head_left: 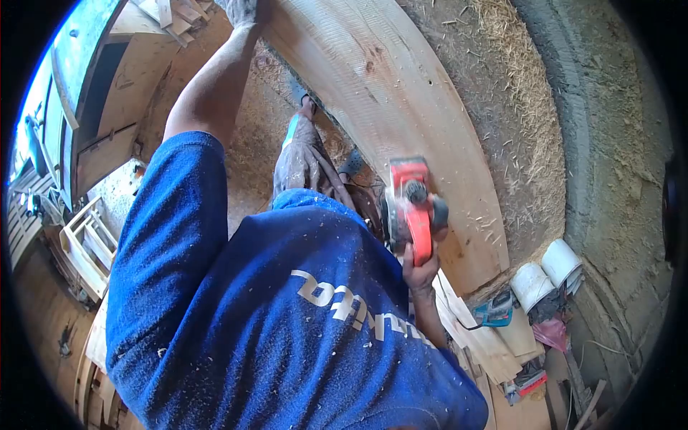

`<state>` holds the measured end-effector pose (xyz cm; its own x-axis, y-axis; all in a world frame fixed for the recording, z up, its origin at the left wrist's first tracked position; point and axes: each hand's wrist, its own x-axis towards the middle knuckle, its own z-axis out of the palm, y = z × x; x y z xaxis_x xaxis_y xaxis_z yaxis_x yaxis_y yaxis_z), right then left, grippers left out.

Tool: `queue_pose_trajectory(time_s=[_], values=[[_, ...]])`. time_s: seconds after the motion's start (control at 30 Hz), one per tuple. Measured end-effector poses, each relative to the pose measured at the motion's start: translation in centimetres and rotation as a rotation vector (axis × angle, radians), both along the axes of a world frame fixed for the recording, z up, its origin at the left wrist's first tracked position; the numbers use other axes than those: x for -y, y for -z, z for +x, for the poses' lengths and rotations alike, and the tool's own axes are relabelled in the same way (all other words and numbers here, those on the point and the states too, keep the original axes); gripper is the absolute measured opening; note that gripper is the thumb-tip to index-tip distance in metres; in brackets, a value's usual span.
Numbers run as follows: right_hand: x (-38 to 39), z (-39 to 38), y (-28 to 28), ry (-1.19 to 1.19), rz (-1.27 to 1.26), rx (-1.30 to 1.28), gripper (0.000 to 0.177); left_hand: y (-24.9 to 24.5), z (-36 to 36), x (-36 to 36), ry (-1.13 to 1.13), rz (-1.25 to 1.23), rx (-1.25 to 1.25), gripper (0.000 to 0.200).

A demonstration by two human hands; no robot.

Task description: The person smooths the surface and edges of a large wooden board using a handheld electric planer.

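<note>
My right hand (421, 269) is closed round the rear handle of a red and black electric hand planer (411, 208). The planer sits on a wide, pale wooden board (373, 79) with a curved outer edge, close to its lower end. Cross marks and a dark knot show on the board's face, and some shavings lie on it. My left hand (242, 11), greyish as if dusty or gloved, is by the board's far upper edge. Its fingers are cut off by the top of the view, so their grip is hidden.
Wood shavings (519, 93) lie heaped along the wall side. Near the board's lower end are a teal power tool (496, 309), white buckets (559, 264) and loose planks (494, 351). At left stand a wooden frame (92, 247) and a cabinet-like piece (107, 107). My foot (308, 107) is beside the board.
</note>
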<state>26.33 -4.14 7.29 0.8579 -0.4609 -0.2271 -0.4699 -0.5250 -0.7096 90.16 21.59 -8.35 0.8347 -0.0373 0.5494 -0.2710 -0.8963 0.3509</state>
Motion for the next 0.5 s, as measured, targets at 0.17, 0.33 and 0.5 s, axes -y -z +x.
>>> queue_pose_trajectory(time_s=[0.17, 0.33, 0.5], values=[[0.1, 14.1, 0.2, -0.106, 0.039, 0.226, 0.043, -1.7, -1.2, 0.7, -0.005, 0.049, -0.007, 0.046], [-0.8, 28.0, 0.0, -0.163, 0.101, 0.360, 0.043, -0.4, -0.3, 0.0, -0.004, 0.017, -0.015, 0.048], [-1.8, 42.0, 0.8, -0.228, 0.083, 0.482, 0.042, -1.8, -1.6, 0.8, -0.032, -0.076, -0.086, 0.050]])
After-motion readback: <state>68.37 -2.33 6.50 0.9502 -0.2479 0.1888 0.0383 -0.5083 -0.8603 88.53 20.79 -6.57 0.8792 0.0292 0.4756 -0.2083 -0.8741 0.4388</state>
